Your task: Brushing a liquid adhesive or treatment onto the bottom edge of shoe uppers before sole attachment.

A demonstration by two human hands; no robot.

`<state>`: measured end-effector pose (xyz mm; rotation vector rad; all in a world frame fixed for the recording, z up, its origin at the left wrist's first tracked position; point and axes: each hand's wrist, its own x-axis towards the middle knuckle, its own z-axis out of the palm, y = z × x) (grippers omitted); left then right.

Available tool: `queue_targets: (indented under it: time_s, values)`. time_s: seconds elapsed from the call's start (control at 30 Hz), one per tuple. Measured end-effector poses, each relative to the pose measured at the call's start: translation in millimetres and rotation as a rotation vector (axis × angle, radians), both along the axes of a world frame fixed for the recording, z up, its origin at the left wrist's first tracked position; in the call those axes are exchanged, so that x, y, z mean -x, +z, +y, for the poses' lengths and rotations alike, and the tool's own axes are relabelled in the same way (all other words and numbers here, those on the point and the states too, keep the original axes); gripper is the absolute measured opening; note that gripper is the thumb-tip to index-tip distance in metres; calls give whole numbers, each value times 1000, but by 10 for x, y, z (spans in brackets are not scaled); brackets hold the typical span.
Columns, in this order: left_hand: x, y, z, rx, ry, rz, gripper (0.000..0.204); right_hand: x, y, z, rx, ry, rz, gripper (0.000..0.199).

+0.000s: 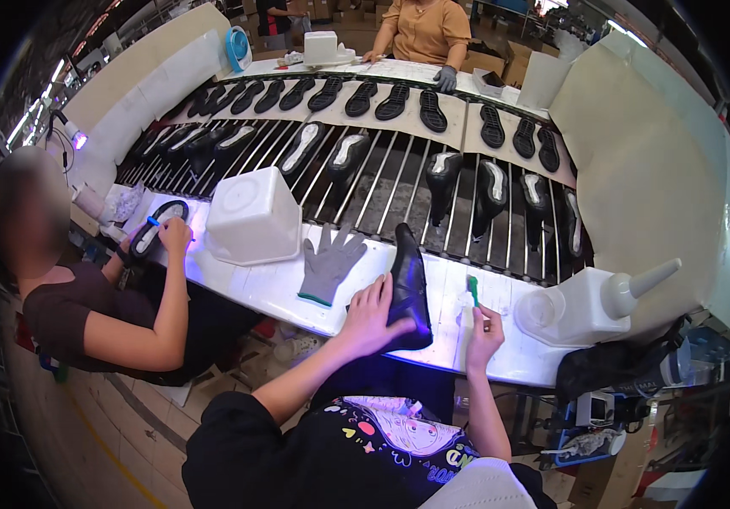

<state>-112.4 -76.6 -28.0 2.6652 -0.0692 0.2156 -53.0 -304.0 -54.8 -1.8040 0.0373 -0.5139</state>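
A black shoe upper (410, 288) stands near the front edge of the white bench, its toe pointing away from me. My left hand (371, 316) grips its left side, thumb across the lower part. In my right hand (485, 339), just right of the shoe, is a small green-and-white brush (473, 290), pinched between fingers and thumb; its tip is apart from the shoe. A grey glove (331, 265) with a green cuff lies flat to the left of the shoe.
A white tub (255, 216) stands left of the glove; a white spouted bottle (590, 305) is at right. Beyond, a roller conveyor (389, 191) carries several uppers, with black soles (393, 102) on a board. A co-worker (85, 305) holds a sole at left; another person (424, 34) stands opposite.
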Motion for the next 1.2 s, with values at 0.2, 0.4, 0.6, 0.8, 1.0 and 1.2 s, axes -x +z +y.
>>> queue_targets:
  time_s: [0.2, 0.4, 0.6, 0.8, 1.0, 1.2]
  values:
    - [289, 264, 40, -270, -100, 145, 125, 19, -73, -2, 14, -46, 5, 13]
    - [102, 316, 122, 173, -77, 149, 116, 61, -18, -71, 48, -69, 29, 11]
    - [299, 380, -220, 13, -179, 255, 135, 80, -33, -73, 73, -62, 26, 9]
    - [311, 85, -447, -194, -10, 119, 132, 41, -41, -63, 16, -135, -74, 9]
    - [251, 171, -322, -1, 28, 34, 127, 68, -27, -46, -30, -162, -37, 9]
    - [26, 175, 171, 499, -22, 114, 122, 41, -55, -49, -42, -188, -28, 8]
